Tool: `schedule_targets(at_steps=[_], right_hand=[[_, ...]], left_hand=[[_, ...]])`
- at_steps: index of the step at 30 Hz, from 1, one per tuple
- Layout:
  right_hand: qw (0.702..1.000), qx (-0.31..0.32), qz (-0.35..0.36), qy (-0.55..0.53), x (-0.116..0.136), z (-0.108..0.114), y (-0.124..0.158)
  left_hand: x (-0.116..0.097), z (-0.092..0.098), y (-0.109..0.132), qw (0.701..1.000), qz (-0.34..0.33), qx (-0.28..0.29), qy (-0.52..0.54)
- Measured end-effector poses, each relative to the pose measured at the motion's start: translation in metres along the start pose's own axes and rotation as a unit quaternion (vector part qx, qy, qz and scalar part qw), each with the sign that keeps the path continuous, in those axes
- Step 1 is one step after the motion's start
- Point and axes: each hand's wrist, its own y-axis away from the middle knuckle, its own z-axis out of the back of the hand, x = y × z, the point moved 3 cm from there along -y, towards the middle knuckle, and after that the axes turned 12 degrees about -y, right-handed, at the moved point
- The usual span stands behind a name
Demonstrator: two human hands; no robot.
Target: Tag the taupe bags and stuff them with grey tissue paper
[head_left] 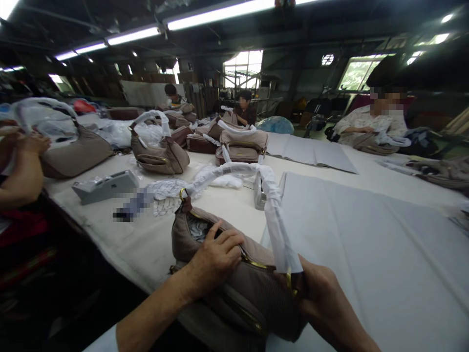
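A taupe handbag (256, 288) with a brass zipper lies at the table's near edge, tilted toward me. Its top stands partly unzipped, showing pale crumpled stuffing (199, 229) inside. White wrapping covers the bag's arched strap (273, 215), which runs between gold rings at both ends. My left hand (218, 254) grips the rim of the opening, its fingers curled over the zipper edge. At the bag's right end, my right hand (322, 288) holds the side near the strap's ring; its fingertips are hidden behind the bag.
Several similar handbags (161, 154) stand farther back on the white table (128, 249). A grey tape-dispenser-like stand (106, 187) sits left. Grey sheets (340, 234) cover the right side. A co-worker's hands (32, 144) touch a bag at left; other people sit beyond.
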Motion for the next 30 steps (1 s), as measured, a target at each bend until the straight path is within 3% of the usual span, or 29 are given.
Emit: schedule_targets(at_steps=[5, 8, 11, 15, 19, 21, 24, 27, 30], right_hand=[[0.998, 0.031, -0.043, -0.027, 0.001, -0.005, -0.005], [0.997, 0.056, -0.040, -0.031, 0.007, -0.008, -0.009], [0.996, 0.067, -0.053, -0.026, 0.010, -0.009, -0.013], [0.997, 0.052, -0.062, -0.017, 0.008, -0.010, -0.015], [0.998, 0.048, -0.049, 0.004, 0.006, -0.014, -0.015], [0.998, 0.057, -0.034, 0.016, 0.007, -0.015, -0.013], [0.996, 0.087, -0.011, 0.029, 0.008, -0.015, -0.008], [0.993, 0.108, 0.017, 0.034, 0.007, -0.015, -0.003], [0.990, 0.128, 0.038, 0.051, 0.003, -0.022, -0.001]], left_hand=[[0.031, 0.002, 0.014, 0.996, -0.005, 0.026, -0.082], [0.036, 0.002, 0.017, 0.995, -0.022, 0.028, -0.094], [0.032, 0.005, 0.018, 0.999, -0.002, 0.040, 0.000], [0.029, 0.007, 0.020, 0.963, 0.088, 0.171, 0.188], [0.028, 0.008, 0.018, 0.932, 0.111, 0.245, 0.243], [0.030, 0.012, 0.014, 0.956, 0.080, 0.229, 0.165], [0.044, 0.029, 0.012, 0.987, -0.001, 0.140, -0.084], [0.071, 0.051, 0.017, 0.961, -0.044, 0.073, -0.262], [0.099, 0.068, 0.023, 0.939, -0.037, 0.022, -0.341]])
